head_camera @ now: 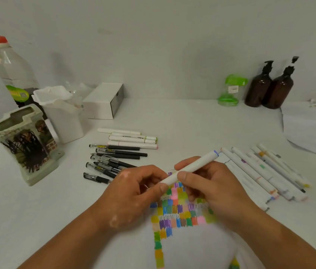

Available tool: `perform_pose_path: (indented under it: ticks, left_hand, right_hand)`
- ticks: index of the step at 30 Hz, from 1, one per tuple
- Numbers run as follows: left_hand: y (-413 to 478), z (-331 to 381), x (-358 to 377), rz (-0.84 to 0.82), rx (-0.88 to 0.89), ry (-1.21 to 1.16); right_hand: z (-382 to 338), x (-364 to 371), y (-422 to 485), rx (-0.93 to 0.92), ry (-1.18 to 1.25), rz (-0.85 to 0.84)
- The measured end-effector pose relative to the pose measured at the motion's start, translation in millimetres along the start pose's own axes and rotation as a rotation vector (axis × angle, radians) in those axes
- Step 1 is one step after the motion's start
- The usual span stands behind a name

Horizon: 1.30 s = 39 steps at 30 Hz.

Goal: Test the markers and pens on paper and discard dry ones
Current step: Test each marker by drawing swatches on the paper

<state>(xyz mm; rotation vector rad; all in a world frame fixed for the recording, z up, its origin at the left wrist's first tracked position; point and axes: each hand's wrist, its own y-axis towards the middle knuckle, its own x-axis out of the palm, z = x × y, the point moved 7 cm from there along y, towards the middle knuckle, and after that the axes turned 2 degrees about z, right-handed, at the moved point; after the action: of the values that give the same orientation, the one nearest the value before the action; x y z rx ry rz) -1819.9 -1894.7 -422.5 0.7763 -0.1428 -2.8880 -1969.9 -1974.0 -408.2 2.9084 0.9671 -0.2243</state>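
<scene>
Both hands hold one white marker with a blue band at its far end, slanting up to the right above the paper. My left hand pinches its near end, and my right hand grips its middle. Beneath them the white paper carries many small coloured test patches. Several white markers lie side by side right of the paper. To the left rest several black gel pens, with a few white markers just behind them.
At the left stand a decorated ceramic pen holder, a white plastic bin, a clear bottle with a red cap and a white box. Two brown pump bottles and a green container stand against the back wall. Folded white sheets lie at the right.
</scene>
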Motion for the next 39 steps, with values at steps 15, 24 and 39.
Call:
perform_pose_path:
  ticks: [15, 24, 39]
  left_hand:
    - [-3.5, 22.4, 13.6, 0.003, 0.233, 0.253]
    - [-2.9, 6.0, 12.8, -0.068, 0.107, 0.371]
    - [-4.4, 9.8, 22.9, -0.167, 0.154, 0.511]
  right_hand:
    - [-5.0, 6.5, -3.7, -0.152, -0.008, -0.083]
    - [-13.5, -31.5, -21.0, -0.108, 0.234, 0.135]
    - [12.2, 6.4, -64.6, 0.071, -0.296, 0.004]
